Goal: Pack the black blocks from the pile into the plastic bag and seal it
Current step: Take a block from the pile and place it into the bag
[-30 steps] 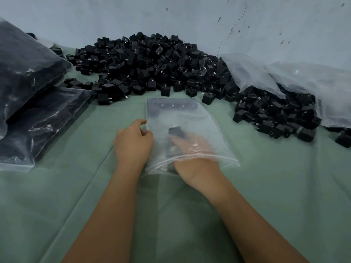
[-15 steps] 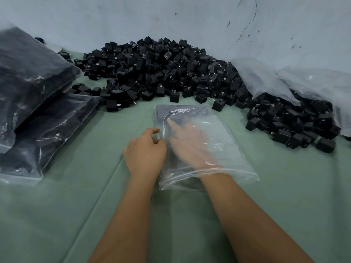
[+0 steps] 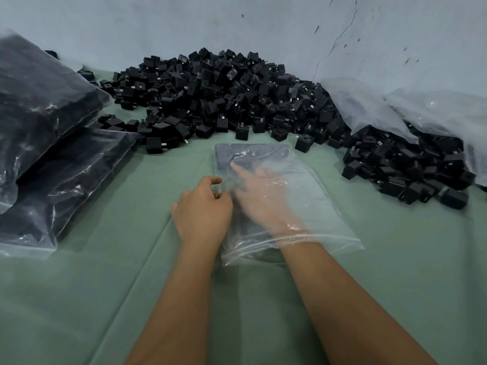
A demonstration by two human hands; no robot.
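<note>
**A:** So what are you working on there? Looks like a tabletop (image 3: 79,299) under a creased pale green cloth, shoved up against a scuffed, cracked grey-blue wall (image 3: 263,22).

**B:** Yep. Your big heap of small black plastic blocks (image 3: 224,96) sits at the back against that wall. Two filled, sealed plastic bags of dark blocks (image 3: 52,154) are stacked on your left, and crumpled clear plastic sheeting (image 3: 395,109) drapes over more blocks on your right.

**A:** And the bag?

**B:** The flat clear plastic bag (image 3: 316,206) lies right in front of you, mouth toward you. Your right hand (image 3: 261,198) is inside it, fingers stretched out flat. Your left hand (image 3: 203,212) pinches the bag's left edge with curled fingers.
</note>
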